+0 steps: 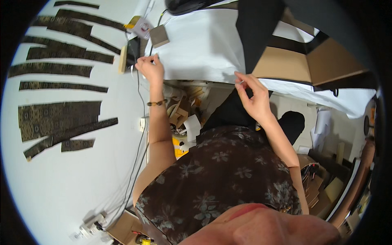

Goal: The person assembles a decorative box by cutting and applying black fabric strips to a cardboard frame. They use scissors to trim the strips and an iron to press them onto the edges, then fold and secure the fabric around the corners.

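My left hand (151, 70) is over the left end of the white-covered table (200, 45), its fingers bent together in a pinch. What they hold, if anything, is hidden. Beside it, against the wall, are a black object (132, 51) and a pale yellow block (122, 59). A grey-brown square block (159, 36) lies just beyond that hand. Over the table's near edge, my right hand (254, 94) pinches a small pale thing (241, 82) between thumb and fingertips, too small to name.
Dark patterned strips (57, 70) hang on the white wall at left, with a cable (141, 96) running down it. A small white box (141, 27) stands at the back left. An open cardboard box (286, 64) is at right, near dark cloth (259, 30). Scraps (179, 114) lie below the table.
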`<action>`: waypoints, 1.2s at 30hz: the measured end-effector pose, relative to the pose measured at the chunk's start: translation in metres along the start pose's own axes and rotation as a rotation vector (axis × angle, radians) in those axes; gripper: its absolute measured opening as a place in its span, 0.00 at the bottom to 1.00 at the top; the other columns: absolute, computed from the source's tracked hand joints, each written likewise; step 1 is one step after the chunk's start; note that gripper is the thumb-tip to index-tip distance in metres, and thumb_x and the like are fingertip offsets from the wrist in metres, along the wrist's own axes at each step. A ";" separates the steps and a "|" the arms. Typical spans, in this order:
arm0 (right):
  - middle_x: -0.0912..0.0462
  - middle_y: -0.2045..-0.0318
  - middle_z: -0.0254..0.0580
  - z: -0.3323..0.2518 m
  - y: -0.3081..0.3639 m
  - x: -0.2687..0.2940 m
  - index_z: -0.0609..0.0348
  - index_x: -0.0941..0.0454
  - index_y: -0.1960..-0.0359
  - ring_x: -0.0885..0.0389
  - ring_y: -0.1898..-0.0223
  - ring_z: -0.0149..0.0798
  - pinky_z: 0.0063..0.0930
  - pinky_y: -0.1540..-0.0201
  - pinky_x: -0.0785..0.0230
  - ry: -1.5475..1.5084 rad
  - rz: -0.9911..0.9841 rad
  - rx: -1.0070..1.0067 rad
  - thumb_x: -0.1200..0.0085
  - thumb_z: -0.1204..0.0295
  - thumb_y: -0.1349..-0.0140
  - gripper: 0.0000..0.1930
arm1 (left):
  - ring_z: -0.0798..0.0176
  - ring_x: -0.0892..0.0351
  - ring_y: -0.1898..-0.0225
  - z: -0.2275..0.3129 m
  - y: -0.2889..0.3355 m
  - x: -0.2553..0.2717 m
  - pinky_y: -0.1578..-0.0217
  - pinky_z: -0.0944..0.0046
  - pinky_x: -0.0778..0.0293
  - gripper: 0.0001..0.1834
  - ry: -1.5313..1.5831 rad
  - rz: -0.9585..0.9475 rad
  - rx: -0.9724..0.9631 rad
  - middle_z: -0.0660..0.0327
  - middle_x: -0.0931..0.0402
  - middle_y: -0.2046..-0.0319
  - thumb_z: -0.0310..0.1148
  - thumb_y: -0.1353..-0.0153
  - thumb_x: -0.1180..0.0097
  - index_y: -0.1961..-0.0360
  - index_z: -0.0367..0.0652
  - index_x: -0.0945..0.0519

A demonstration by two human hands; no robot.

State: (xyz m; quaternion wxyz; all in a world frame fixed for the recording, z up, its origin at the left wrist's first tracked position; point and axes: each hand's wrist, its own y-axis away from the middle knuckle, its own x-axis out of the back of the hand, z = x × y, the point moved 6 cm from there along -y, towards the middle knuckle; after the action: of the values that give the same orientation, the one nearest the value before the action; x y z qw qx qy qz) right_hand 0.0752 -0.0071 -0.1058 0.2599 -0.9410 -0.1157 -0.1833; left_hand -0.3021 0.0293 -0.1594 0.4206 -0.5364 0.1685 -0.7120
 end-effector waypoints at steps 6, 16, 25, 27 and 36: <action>0.19 0.67 0.41 0.033 0.045 0.032 0.61 0.21 0.50 0.20 0.72 0.33 0.24 0.66 0.27 -0.086 0.090 -0.124 0.44 0.80 0.41 0.16 | 0.50 0.24 0.65 -0.042 -0.005 -0.022 0.63 0.55 0.27 0.07 -0.008 -0.143 -0.088 0.52 0.22 0.70 0.30 0.48 0.33 0.73 0.36 0.14; 0.18 0.69 0.41 0.064 0.088 0.106 0.62 0.19 0.53 0.20 0.73 0.33 0.24 0.67 0.27 0.045 0.297 -0.198 0.46 0.81 0.40 0.13 | 0.48 0.28 0.66 0.002 0.002 -0.007 0.65 0.51 0.29 0.16 -0.474 -0.097 -0.355 0.55 0.25 0.70 0.45 0.38 0.41 0.67 0.44 0.11; 0.17 0.73 0.39 0.142 0.121 0.162 0.62 0.17 0.55 0.24 0.75 0.26 0.21 0.69 0.29 0.090 0.629 -0.471 0.45 0.74 0.37 0.10 | 0.61 0.21 0.76 -0.065 -0.021 -0.036 0.70 0.59 0.25 0.13 0.086 -0.169 0.259 0.56 0.17 0.77 0.35 0.50 0.28 0.76 0.33 0.14; 0.19 0.77 0.34 0.155 0.120 0.174 0.62 0.20 0.49 0.29 0.76 0.21 0.19 0.70 0.32 0.062 0.740 -0.543 0.47 0.74 0.35 0.15 | 0.62 0.22 0.76 -0.065 -0.018 -0.035 0.71 0.60 0.25 0.12 0.179 -0.140 0.294 0.56 0.17 0.76 0.34 0.50 0.28 0.75 0.33 0.13; 0.22 0.71 0.29 0.195 0.107 0.154 0.62 0.32 0.35 0.27 0.73 0.20 0.16 0.67 0.31 -0.041 0.865 -0.470 0.52 0.78 0.33 0.23 | 0.49 0.25 0.59 0.006 -0.022 0.001 0.58 0.48 0.29 0.27 -0.373 0.046 -0.220 0.50 0.24 0.58 0.38 0.41 0.36 0.44 0.35 0.26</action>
State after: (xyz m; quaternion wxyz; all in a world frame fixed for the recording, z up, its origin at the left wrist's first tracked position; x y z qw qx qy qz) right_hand 0.3039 0.0254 -0.2463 0.0906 -0.9394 0.3251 -0.0610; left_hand -0.3059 0.0422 -0.1415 0.3995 -0.6977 0.1764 -0.5679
